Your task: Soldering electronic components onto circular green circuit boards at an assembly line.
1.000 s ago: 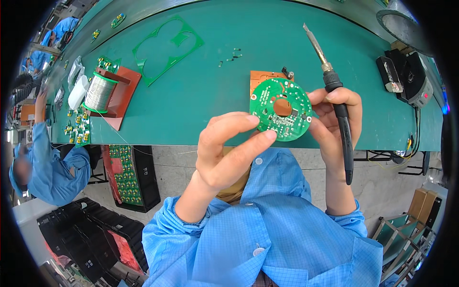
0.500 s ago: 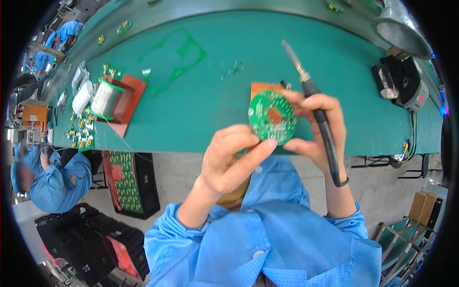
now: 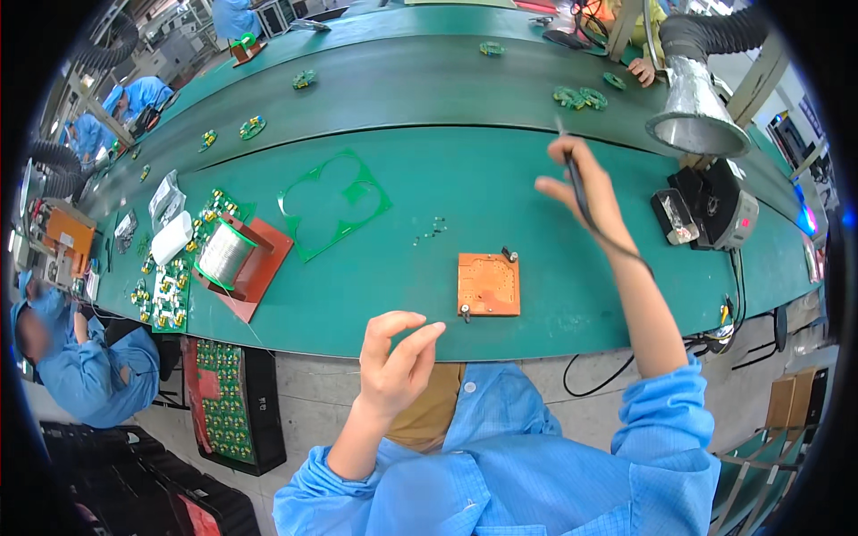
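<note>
My left hand (image 3: 396, 364) hovers at the table's near edge, its fingers loosely curled and apart with nothing between them. My right hand (image 3: 592, 192) reaches far forward, wrapped round the black handle of a soldering iron (image 3: 576, 189) whose tip points away from me. Between the hands an orange square fixture (image 3: 489, 286) lies on the green table, small black clamps at two of its corners and no board on it. Beyond my right hand, round green circuit boards (image 3: 581, 97) rest on the dark conveyor belt (image 3: 402, 94).
At left, a solder wire spool (image 3: 225, 256) sits on a red-brown stand beside small boards (image 3: 170, 290). A cut-out green panel frame (image 3: 335, 205) and tiny black parts (image 3: 431, 232) lie mid-table. A soldering station (image 3: 719, 210) and fume funnel (image 3: 697, 125) occupy the right; a co-worker's hand (image 3: 642, 71) shows beyond.
The round circuit board has left both my hands. My right hand has moved forward toward the belt with the soldering iron; my left has drawn back. The view has tilted up, uncovering the fixture.
</note>
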The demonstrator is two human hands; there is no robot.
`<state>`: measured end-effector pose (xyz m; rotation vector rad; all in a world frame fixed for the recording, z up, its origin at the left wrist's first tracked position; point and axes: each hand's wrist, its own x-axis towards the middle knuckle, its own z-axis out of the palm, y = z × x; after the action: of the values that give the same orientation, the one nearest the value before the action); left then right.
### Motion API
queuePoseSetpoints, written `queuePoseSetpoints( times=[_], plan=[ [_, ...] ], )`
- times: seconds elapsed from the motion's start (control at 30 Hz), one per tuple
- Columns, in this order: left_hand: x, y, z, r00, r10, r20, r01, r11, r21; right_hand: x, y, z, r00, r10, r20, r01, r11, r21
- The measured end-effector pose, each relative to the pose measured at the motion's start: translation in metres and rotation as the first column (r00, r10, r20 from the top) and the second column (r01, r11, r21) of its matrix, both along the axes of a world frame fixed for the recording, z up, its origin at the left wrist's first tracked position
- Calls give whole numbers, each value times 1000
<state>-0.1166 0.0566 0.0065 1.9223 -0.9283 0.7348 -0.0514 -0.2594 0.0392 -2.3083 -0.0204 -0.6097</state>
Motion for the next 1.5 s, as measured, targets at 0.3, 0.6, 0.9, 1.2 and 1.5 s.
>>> queuePoseSetpoints(
  times=[0.3, 0.6, 0.9, 1.2, 1.5],
  plan=[
    [8, 39, -8, 984, 114, -137, -106, 992, 66, -92, 56, -11, 996, 45, -82, -41, 998, 51],
    [95, 18, 10, 828, 81, -555, 11, 987, 161, -123, 57, -28, 991, -93, -92, 104, 986, 128],
    [109, -11, 1, 846, 155, -510, 16, 949, 315, -125, 57, -24, 988, -90, -126, 116, 970, 212],
    [82, -12, 19, 749, -64, -659, 85, 996, 0, -122, 53, -25, 992, -66, -112, 92, 963, 254],
    [52, -20, 43, 804, -154, -574, 292, 944, 155, -123, 50, -27, 993, -71, -91, 91, 968, 232]
  ],
)
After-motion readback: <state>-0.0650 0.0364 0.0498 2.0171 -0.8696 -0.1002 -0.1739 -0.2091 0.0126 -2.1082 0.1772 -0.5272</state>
